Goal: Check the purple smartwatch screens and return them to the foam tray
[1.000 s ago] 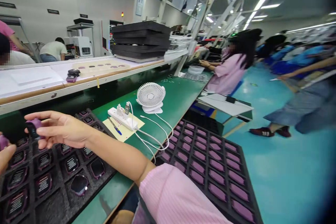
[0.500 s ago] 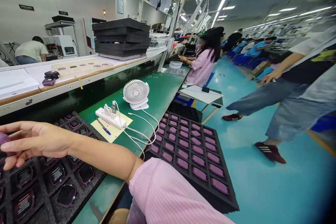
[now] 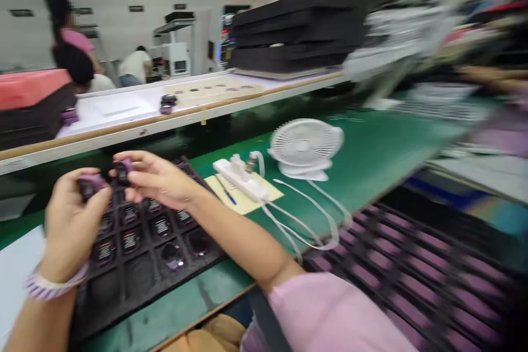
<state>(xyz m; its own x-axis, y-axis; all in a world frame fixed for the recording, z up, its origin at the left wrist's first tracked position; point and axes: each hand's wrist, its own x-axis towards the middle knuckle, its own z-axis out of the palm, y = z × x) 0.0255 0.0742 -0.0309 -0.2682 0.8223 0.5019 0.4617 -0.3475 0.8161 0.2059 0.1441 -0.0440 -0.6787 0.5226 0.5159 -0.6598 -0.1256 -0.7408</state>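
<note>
My left hand, with a striped band at the wrist, is closed around a purple smartwatch body with a dark face. A second purple watch body is pinched between the thumb and fingers of my right hand. Both hands are raised close together above a black foam tray on the green bench. Watches with lit text on dark screens sit in several of its pockets, while pockets at the near left corner hold nothing. My hands cover part of the far rows.
Right of the tray are a white power strip, a pen, loose cables and a white fan. A lower tray of purple pieces stands beside the bench. The shelf bears stacked black foam.
My view has swung left, bringing my left hand and its watch into sight. The right hand still holds a watch, now beside the left hand.
</note>
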